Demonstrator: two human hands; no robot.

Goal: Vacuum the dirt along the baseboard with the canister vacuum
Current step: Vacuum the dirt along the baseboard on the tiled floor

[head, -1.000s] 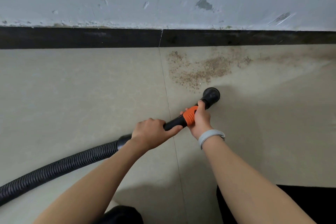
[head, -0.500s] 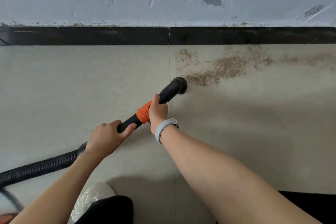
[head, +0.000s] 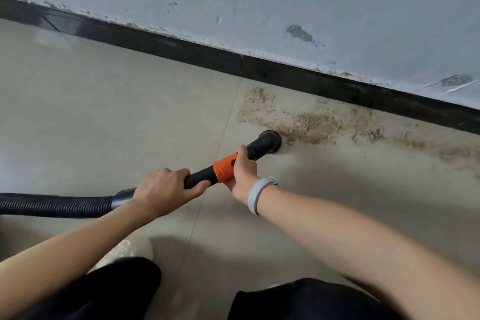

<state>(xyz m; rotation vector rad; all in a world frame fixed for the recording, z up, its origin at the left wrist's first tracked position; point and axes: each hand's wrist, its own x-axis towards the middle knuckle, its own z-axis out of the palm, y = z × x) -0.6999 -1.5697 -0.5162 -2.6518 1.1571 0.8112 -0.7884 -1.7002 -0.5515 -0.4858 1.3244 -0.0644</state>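
Floor [head: 104, 117]: hands grip nozzle [head: 262, 147].

Black vacuum nozzle [head: 265, 144] with orange collar [head: 225, 170] is angled down, its round mouth set on the floor at the near edge of the dirt [head: 309, 125]. Brown gritty dirt is spread along the black baseboard [head: 337, 88]. Ribbed black hose [head: 54, 206] is trailed left.
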